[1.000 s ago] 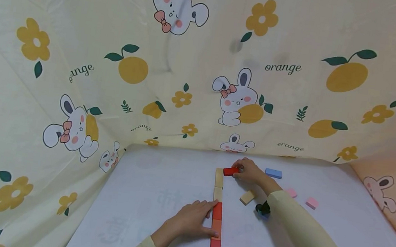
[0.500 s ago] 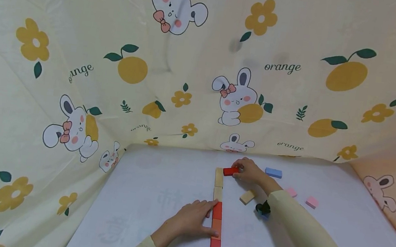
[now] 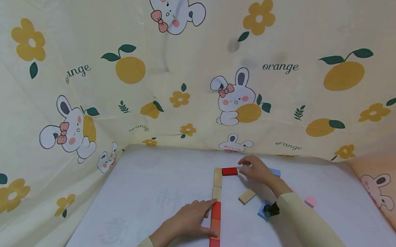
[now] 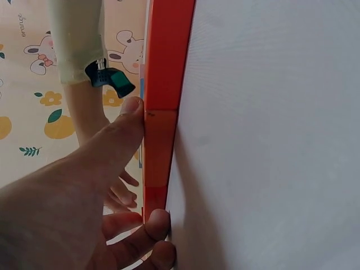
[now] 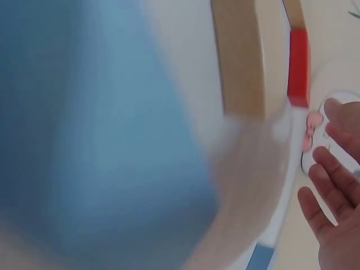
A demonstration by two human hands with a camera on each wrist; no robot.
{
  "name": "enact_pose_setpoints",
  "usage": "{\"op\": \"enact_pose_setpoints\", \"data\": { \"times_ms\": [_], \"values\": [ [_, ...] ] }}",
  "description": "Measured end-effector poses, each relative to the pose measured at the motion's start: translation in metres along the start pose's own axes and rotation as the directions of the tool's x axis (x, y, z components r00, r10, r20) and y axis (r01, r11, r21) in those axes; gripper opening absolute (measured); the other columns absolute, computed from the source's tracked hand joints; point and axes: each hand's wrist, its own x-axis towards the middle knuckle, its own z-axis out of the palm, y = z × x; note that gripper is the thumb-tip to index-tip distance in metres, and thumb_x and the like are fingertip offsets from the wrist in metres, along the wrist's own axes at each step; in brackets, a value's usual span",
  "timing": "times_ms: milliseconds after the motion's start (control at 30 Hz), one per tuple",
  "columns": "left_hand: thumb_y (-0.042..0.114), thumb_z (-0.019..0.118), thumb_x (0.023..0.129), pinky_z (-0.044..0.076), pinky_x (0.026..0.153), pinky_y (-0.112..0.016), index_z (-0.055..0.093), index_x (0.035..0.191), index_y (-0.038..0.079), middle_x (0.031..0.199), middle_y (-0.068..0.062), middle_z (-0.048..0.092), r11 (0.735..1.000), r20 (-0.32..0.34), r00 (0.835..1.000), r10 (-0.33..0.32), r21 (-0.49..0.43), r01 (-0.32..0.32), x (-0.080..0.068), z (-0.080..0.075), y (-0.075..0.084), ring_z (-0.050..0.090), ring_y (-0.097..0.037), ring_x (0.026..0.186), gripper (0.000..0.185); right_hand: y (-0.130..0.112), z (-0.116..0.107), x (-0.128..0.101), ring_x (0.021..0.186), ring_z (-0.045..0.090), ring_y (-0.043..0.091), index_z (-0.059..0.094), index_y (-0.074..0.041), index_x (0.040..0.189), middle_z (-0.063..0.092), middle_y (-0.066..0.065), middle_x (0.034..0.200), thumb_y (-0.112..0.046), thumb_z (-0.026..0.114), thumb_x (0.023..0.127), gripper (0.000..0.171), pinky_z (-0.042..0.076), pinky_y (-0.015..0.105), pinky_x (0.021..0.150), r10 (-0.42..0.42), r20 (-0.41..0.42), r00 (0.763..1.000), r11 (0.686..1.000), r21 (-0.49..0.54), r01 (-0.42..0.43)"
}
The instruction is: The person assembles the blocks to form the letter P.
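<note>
A straight row of flat blocks [image 3: 216,216] lies on the white table [image 3: 158,201]: two wooden ones at the far end, then red, orange and red. My left hand [image 3: 204,219] rests flat against the row's left side, its thumb and fingers [image 4: 132,112] touching the red and orange blocks [image 4: 160,146]. A short red block [image 3: 229,171] lies crosswise beside the far wooden block. My right hand [image 3: 248,169] hovers just right of it, fingers [image 5: 332,185] spread and holding nothing. The red block [image 5: 298,67] shows beyond them in the right wrist view.
A loose wooden block [image 3: 247,196] and a blue block [image 3: 263,212] lie by my right wrist. Another blue block [image 3: 275,172] sits behind the right hand, and a pink one [image 3: 310,201] farther right. A printed fabric backdrop [image 3: 189,77] closes in the far side and both flanks.
My right hand has let go of the short red block and drawn back a little to the right. The left hand has stayed in place against the row.
</note>
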Motion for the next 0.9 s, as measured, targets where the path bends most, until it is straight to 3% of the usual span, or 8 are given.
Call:
{"op": "enact_pose_setpoints", "data": {
  "times_ms": [233,600,900],
  "values": [
    [0.074,0.080,0.082,0.048,0.082,-0.034,0.039,0.167,0.027,0.101,0.014,0.057,1.000,-0.002,1.000,0.004,-0.005,-0.004,-0.001,0.000,0.000,0.049,-0.006,0.094,0.106,0.024,-0.022,-0.016,0.129,0.053,0.038,0.068,-0.006,0.135,0.061,0.016,0.137,-0.020,0.074,0.103,0.035,0.043,0.061,0.112,-0.011,-0.036,0.999,1.000,-0.003,0.011],
    [0.074,0.081,0.082,0.049,0.084,-0.036,0.040,0.167,0.027,0.099,0.013,0.056,1.000,-0.006,1.000,-0.006,-0.019,0.006,-0.002,-0.002,0.002,0.049,-0.007,0.095,0.106,0.054,-0.049,-0.035,0.128,0.054,0.046,0.068,0.000,0.134,0.061,0.025,0.138,-0.013,0.075,0.101,0.036,0.043,0.065,0.110,-0.036,-0.099,0.994,0.999,-0.038,0.033],
    [0.074,0.080,0.082,0.048,0.083,-0.035,0.039,0.167,0.027,0.098,0.013,0.056,1.000,-0.003,1.000,0.000,-0.013,0.000,-0.002,-0.002,0.002,0.048,-0.007,0.094,0.106,0.072,-0.054,-0.043,0.130,0.051,0.050,0.064,0.003,0.135,0.057,0.028,0.136,-0.015,0.080,0.097,0.046,0.044,0.065,0.110,0.064,-0.060,0.996,0.997,-0.044,-0.066]
  ]
}}
